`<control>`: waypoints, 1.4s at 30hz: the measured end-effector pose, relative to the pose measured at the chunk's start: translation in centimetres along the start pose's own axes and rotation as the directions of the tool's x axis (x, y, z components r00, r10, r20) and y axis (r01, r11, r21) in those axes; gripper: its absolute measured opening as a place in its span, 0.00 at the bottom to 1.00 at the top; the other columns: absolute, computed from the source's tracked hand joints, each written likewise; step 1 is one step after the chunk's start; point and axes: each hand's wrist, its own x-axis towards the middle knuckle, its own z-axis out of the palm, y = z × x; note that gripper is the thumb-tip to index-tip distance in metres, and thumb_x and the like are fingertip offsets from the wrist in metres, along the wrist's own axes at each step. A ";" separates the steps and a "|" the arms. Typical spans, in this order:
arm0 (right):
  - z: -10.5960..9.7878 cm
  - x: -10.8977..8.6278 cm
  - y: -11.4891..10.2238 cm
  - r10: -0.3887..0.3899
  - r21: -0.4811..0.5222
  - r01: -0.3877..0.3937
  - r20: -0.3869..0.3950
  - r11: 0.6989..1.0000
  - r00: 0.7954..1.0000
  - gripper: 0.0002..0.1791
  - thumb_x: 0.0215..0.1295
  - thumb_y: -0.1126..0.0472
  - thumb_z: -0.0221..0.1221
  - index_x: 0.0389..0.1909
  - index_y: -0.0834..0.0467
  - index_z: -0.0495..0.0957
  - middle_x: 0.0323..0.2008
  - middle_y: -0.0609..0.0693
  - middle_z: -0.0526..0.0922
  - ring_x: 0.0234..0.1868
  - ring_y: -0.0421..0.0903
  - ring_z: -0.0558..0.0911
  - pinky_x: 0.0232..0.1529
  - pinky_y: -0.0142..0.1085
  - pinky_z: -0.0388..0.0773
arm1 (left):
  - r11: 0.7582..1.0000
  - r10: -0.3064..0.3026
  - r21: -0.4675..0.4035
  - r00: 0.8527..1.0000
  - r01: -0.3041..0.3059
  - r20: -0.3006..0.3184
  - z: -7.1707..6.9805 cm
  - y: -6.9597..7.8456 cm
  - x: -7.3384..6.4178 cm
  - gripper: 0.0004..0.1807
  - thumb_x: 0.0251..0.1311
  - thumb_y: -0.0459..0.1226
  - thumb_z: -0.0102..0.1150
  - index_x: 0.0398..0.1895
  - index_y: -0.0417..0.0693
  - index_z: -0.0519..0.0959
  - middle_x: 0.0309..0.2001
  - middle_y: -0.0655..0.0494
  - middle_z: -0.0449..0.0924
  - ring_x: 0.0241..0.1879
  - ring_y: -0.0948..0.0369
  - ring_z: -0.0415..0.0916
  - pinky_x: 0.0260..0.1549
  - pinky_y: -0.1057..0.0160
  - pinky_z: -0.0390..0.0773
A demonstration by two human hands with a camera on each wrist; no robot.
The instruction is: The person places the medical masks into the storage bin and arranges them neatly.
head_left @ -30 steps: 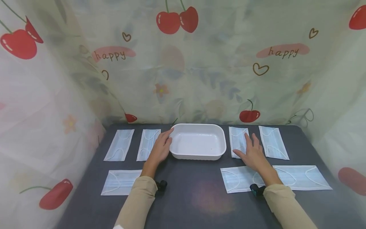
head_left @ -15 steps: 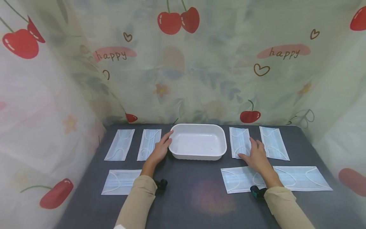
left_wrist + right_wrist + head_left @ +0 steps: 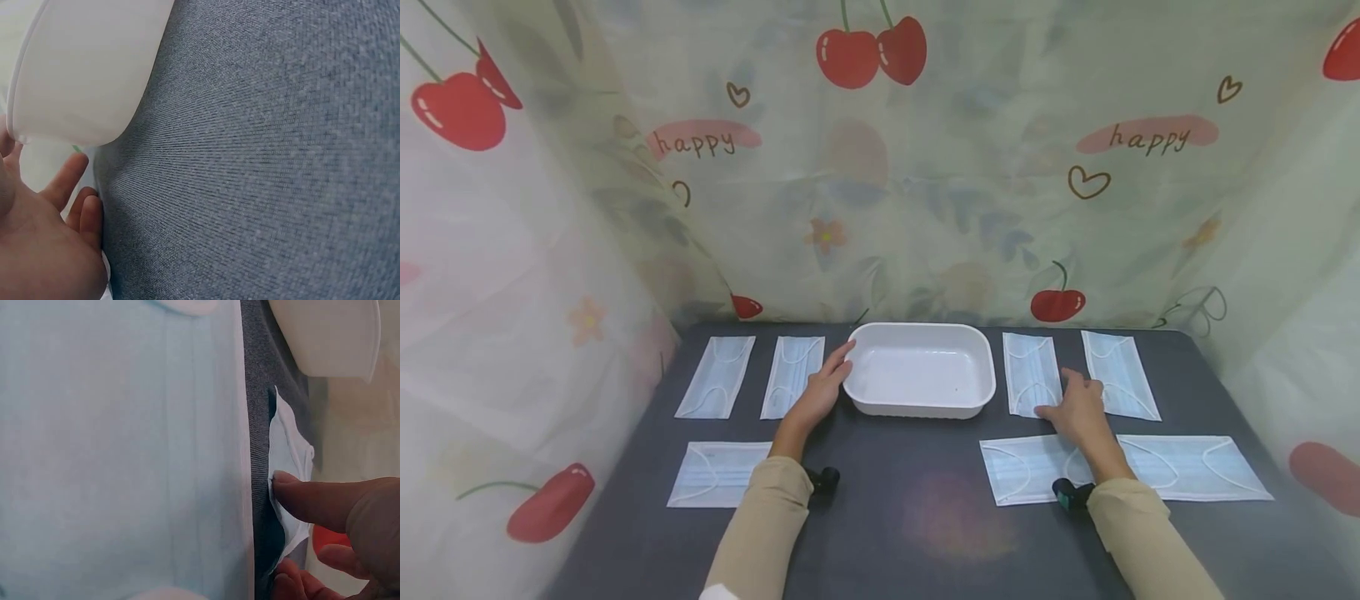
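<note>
A white tray [image 3: 919, 406] stands at the back middle of the dark table. Alongside its left rim is my left hand [image 3: 817, 395], fingers fairly straight and touching the rim; the left wrist view shows the lower fingers of that hand [image 3: 53, 231] loosely bent beside the white wall [image 3: 81, 75]. Right of the tray lies a pale blue face mask [image 3: 1028, 375] with white ear loops. My right hand [image 3: 1078, 410] pinches its near right corner. In the right wrist view, my thumb [image 3: 319, 501] presses that mask's edge [image 3: 290, 450], which bows up off the table.
Another mask [image 3: 1120, 375] lies to the right, and masks [image 3: 1195, 467] lie in front, partly under my right wrist. On the left are masks [image 3: 715, 379], [image 3: 792, 375] and one nearer mask [image 3: 718, 473]. A patterned curtain [image 3: 925, 208] encloses the table [image 3: 910, 533].
My right hand has come down from above the mask to its near right corner, and its fingers have drawn in on it. My left hand stays at the tray's rim, its fingertips slightly lower.
</note>
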 end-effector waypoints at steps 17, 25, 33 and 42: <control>-0.4 0.1 -0.6 0.034 -0.022 -0.033 0.055 0.999 0.998 0.42 0.63 0.59 0.67 0.69 0.78 0.60 0.60 0.77 0.76 0.61 0.71 0.77 0.62 0.61 0.76 | 1.000 -0.018 0.019 0.998 0.019 -0.058 0.2 0.5 -0.1 0.26 0.80 0.48 0.41 0.78 0.70 0.61 0.81 0.50 0.56 0.80 0.46 0.53 0.79 0.39 0.52; -0.4 0.1 -0.4 0.042 0.015 -0.043 0.063 0.999 0.997 0.35 0.62 0.58 0.67 0.62 0.77 0.69 0.60 0.76 0.75 0.60 0.72 0.76 0.59 0.61 0.76 | 0.997 0.006 -0.069 0.993 -0.015 -0.116 0.8 0.6 -0.1 0.25 0.80 0.43 0.43 0.77 0.63 0.64 0.78 0.46 0.61 0.80 0.47 0.54 0.79 0.44 0.56; -0.4 0.0 0.0 0.031 0.019 -0.033 0.060 0.999 0.998 0.23 0.62 0.57 0.66 0.48 0.73 0.77 0.45 0.69 0.82 0.41 0.60 0.81 0.38 0.46 0.79 | 0.992 -0.034 -0.126 0.997 0.025 -0.066 0.8 0.7 -0.3 0.26 0.80 0.47 0.41 0.79 0.67 0.61 0.82 0.52 0.54 0.82 0.48 0.47 0.80 0.43 0.49; -0.1 -0.1 0.6 -0.002 0.061 0.001 0.006 0.998 1.000 0.21 0.65 0.59 0.57 0.50 0.73 0.71 0.42 0.67 0.79 0.40 0.58 0.79 0.37 0.44 0.76 | 0.988 -0.041 -0.150 0.998 0.034 -0.044 0.9 0.5 -0.2 0.26 0.81 0.48 0.40 0.79 0.69 0.59 0.83 0.56 0.51 0.83 0.50 0.45 0.81 0.44 0.47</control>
